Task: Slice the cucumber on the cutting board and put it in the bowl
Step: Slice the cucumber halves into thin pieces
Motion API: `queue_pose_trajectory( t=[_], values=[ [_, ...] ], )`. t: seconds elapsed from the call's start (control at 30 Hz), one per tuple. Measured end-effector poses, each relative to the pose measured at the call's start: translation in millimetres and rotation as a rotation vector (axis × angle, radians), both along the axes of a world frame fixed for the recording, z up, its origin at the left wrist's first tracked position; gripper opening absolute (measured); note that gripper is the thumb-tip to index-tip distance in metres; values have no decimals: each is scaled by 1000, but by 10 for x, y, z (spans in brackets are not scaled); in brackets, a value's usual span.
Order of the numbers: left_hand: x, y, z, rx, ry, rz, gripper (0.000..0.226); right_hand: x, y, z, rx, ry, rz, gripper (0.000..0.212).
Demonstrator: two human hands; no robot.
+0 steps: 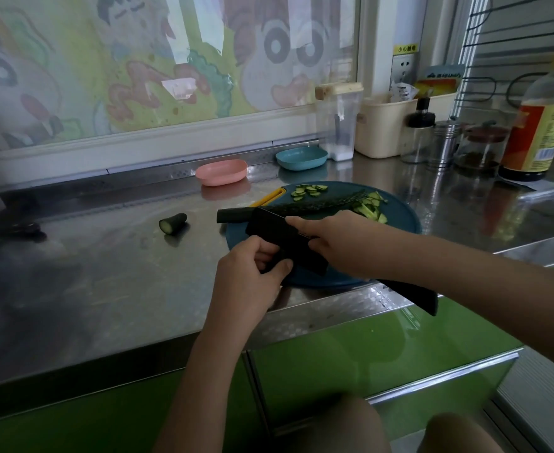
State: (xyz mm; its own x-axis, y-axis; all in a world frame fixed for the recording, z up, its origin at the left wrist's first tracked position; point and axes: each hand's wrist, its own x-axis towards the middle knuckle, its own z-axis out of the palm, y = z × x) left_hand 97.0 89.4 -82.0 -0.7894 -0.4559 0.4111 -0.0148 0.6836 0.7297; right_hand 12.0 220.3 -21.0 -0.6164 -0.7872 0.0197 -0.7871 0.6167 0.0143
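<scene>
Spreading under everything is a stainless steel counter [105,256] with glossy green cabinet fronts [367,354] below its near edge. A window [171,60] covered in faded cartoon drawings stands behind it. A round dark teal cutting board [400,220] lies on the steel and serves as the landmark.

Beyond the board's far edge sit a pink bowl [221,171] and a blue bowl [302,157], the pink one further left. Right of the board and further back stand a clear canister [337,125], a cream bin [383,129], small jars, and a large bottle with a yellow label [537,125]. A short cucumber end [172,223] rests on the counter just left of the board.

On the board's far half the cucumber [308,206] lies lengthwise, with thin slices [311,190] behind it and more cut pieces [370,207] at its right end.

Both hands grasp a black knife [285,243] over the board's near half. The left hand [252,266] pinches the blade's lower edge between thumb and curled fingers. The right hand [344,243] wraps round it further back, index finger stretched along the top. The cucumber lies just past that fingertip; whether they touch cannot be told. The left fingers are well short of it.
</scene>
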Motion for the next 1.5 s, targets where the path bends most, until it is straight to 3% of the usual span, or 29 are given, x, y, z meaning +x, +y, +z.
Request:
queue_pose_trajectory(
  t=[0.3, 0.43, 0.9, 1.33, 1.5],
  values=[
    [0, 9, 4, -4, 0, 15, 16, 23, 175, 90, -213, -158, -47, 52],
    [2, 10, 9, -11, -3, 13, 16, 73, 164, 137, -197, -196, -49, 52],
    [16, 12, 17, -24, 12, -5, 15, 83, -9, 113, 3, 75, 17, 63],
    [7, 4, 10, -23, 16, -1, 14, 21, 3, 24, 7, 31, -11, 58],
    [11, 14, 11, -22, 15, 12, 16, 44, 133, 5, -132, -54, -44, 53]
  ],
)
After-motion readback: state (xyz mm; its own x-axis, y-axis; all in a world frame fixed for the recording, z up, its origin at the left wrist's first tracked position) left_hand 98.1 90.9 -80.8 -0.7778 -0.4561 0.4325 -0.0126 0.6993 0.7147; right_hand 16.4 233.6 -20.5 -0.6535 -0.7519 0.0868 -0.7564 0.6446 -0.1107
